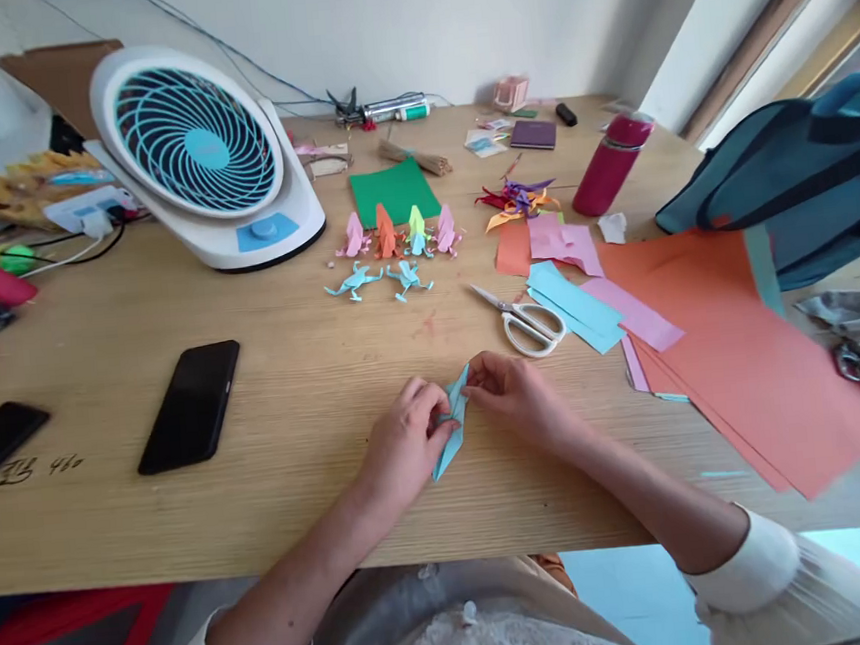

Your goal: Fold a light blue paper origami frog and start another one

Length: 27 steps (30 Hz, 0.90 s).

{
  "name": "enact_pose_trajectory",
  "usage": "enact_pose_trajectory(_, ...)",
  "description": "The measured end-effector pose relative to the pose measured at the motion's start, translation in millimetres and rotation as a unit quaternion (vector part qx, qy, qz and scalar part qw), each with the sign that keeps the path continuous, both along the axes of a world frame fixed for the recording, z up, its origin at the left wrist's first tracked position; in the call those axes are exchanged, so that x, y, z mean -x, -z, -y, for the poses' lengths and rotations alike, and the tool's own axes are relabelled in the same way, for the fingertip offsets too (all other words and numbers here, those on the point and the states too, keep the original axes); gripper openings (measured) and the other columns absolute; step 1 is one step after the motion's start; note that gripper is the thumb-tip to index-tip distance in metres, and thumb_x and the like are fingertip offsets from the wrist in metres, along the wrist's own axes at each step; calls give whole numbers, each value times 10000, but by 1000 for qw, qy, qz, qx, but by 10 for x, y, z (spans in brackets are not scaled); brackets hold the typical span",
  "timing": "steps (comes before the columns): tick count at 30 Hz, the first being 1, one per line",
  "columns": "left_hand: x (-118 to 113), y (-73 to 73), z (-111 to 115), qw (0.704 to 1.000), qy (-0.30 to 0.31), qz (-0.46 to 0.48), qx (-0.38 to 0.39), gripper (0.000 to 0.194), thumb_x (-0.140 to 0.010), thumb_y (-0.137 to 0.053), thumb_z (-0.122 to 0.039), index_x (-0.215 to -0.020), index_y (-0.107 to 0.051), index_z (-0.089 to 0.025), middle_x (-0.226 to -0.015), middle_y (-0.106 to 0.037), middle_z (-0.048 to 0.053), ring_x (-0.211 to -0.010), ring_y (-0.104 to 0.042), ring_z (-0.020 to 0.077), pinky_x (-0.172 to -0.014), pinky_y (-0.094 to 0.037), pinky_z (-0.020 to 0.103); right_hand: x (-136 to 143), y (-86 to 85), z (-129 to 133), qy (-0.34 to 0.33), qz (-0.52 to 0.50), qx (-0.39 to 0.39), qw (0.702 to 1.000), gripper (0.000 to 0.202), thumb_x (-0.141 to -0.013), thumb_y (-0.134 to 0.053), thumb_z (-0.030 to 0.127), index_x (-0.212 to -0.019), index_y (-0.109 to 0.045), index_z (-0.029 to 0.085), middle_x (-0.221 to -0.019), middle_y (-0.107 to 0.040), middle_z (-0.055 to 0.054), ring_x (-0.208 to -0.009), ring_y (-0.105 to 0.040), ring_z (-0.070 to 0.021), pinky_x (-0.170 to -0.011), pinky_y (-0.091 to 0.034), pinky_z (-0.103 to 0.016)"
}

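The folded blue paper [455,429] is near the table's [303,509] front edge, around the middle. Your left hand [408,437] grips it between thumb and fingers; your right hand [510,394] pinches its upper tip. Beyond lie the white-handled scissors [528,324], then small folded paper figures [409,276]. A green sheet [394,191] sits toward the back edge.

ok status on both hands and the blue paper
Left hand and right hand both on folded blue paper. Scissors lie just beyond, not touching it.
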<state>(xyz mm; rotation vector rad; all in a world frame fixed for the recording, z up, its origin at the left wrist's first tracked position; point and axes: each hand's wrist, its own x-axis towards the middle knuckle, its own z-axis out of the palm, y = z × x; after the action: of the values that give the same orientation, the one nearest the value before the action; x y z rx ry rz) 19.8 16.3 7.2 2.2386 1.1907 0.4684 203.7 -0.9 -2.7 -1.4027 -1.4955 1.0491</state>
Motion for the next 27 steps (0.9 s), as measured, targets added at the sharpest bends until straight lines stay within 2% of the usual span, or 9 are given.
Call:
enact_pose_trajectory(2,13,25,59,999,20,-20,-38,35,-900,-533,-212,-884,-563,-207,-941,-567,5,-746,-571,124,-645,-406,232,-5,-8,-12,2,7,3,1000,67,-818,-594,252,-828,-606,187,-730,-619,5,-651,-542,-123,-596,-410,-244)
enact_pose_trajectory(5,41,72,114,991,57,-57,-105,151,-961,-450,-217,-976,-599,-210,-939,-584,10,-765,-592,115,-652,-424,224,-27,-14,-50,5,24,3,1000,75,-808,-600,255,-779,-603,186,-673,-597,19,-609,-521,-110,-547,-382,-231)
enact_pose_trajectory(7,60,98,124,982,79,-73,-156,206,-982,-409,-203,-966,-615,-196,-909,-595,14,-766,-590,111,-670,-438,222,-61,-24,-107,-1,35,22,999,94,-788,-625,264,-744,-602,185,-628,-588,25,-568,-507,-102,-505,-358,-224)
enact_pose_trajectory(10,91,113,116,960,122,-94,-232,238,-987,-399,-182,-937,-631,-166,-882,-615,34,-819,-585,144,-727,-476,255,-138,-73,-235,-28,29,100,994,158,-742,-689,279,-666,-586,188,-562,-603,18,-511,-518,-103,-462,-366,-221)
enact_pose_trajectory(12,118,109,108,946,158,-98,-267,240,-987,-395,-175,-992,-632,-140,-935,-637,60,-883,-587,170,-787,-505,296,-190,-125,-323,-54,8,167,984,226,-713,-738,297,-602,-575,185,-550,-627,-3,-502,-550,-110,-457,-408,-225)
enact_pose_trajectory(14,150,101,106,935,188,-93,-285,259,-990,-375,-157,-1083,-614,-116,-1027,-651,88,-940,-595,175,-842,-524,320,-230,-174,-391,-74,-14,215,974,261,-686,-780,322,-576,-594,176,-571,-656,-27,-516,-580,-116,-470,-455,-229)
enact_pose_trajectory(17,200,96,117,929,203,-83,-298,296,-986,-356,-127,-1179,-579,-103,-1124,-652,111,-1021,-607,176,-897,-536,330,-257,-206,-430,-87,-37,245,965,267,-662,-813,349,-599,-628,167,-597,-681,-41,-541,-606,-117,-498,-498,-231)
enact_pose_trajectory(27,263,52,159,924,209,-109,-300,344,-960,-378,-103,-1263,-542,-101,-1200,-644,118,-1059,-618,187,-947,-511,317,-227,-182,-296,-64,-62,208,974,281,-713,-762,370,-660,-560,181,-592,-654,4,-538,-587,-101,-516,-473,-226)
